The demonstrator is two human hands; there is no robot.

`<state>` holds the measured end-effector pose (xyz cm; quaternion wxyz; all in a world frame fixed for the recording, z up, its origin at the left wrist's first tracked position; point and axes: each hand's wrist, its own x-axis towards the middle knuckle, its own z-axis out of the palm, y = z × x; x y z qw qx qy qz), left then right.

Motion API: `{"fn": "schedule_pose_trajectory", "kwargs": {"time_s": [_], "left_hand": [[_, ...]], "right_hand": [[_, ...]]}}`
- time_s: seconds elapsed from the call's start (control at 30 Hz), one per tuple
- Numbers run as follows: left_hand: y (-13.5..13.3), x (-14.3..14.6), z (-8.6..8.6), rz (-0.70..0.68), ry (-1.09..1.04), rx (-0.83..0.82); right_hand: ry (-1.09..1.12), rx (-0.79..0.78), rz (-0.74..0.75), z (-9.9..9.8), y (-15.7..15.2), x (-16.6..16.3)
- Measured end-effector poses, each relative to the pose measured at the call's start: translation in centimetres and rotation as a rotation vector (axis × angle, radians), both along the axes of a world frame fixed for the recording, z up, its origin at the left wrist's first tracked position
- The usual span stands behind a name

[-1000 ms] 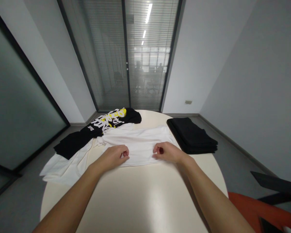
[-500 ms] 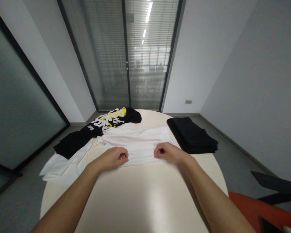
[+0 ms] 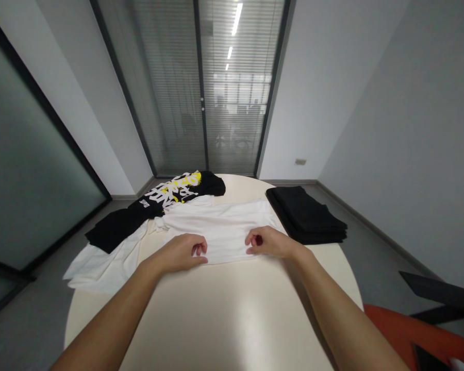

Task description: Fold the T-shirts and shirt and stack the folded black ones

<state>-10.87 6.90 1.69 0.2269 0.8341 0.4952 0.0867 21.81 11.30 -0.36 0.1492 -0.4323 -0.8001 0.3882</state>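
A white T-shirt (image 3: 220, 221) lies spread and partly folded on the table, with light wrinkles and its near edge toward me. My left hand (image 3: 185, 251) rests at the left of that near edge, fingers curled and the thumb apart from them. At the right of the same edge is my right hand (image 3: 269, 242), its thumb and bent fingers also apart. No cloth shows pinched in either hand. The shirt's left part reaches a black T-shirt (image 3: 139, 208) with white and yellow print.
More white cloth (image 3: 100, 265) hangs over the table's left edge under the black shirt. A stack of folded black garments (image 3: 305, 214) sits at the right. The round cream table (image 3: 216, 319) has a red chair (image 3: 406, 330) beside it.
The thumb and fingers of my left hand have parted, and the hand has shifted slightly right. My right thumb has also moved a little away from its fingers. The clothes look the same.
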Motion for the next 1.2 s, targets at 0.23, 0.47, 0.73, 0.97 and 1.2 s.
{"fn": "schedule_pose_trajectory", "kwargs": {"time_s": [0.23,0.47,0.73,0.97,1.2], "left_hand": [[0.0,0.1,-0.2,0.006,-0.027,-0.084],[0.2,0.0,-0.4,-0.017,-0.046,-0.076],[0.1,0.0,-0.5,-0.018,-0.051,-0.082],[0.2,-0.1,-0.7,-0.014,-0.041,-0.104],[-0.1,0.2,0.1,-0.021,-0.026,-0.104]], "right_hand": [[-0.005,-0.051,-0.005,0.1,0.0,0.2],[-0.042,-0.06,-0.03,0.5,0.0,0.4],[-0.048,-0.114,-0.009,0.7,0.2,1.2],[-0.061,-0.121,-0.01,0.9,0.0,1.2],[-0.085,-0.12,-0.021,1.4,-0.3,1.0]]}}
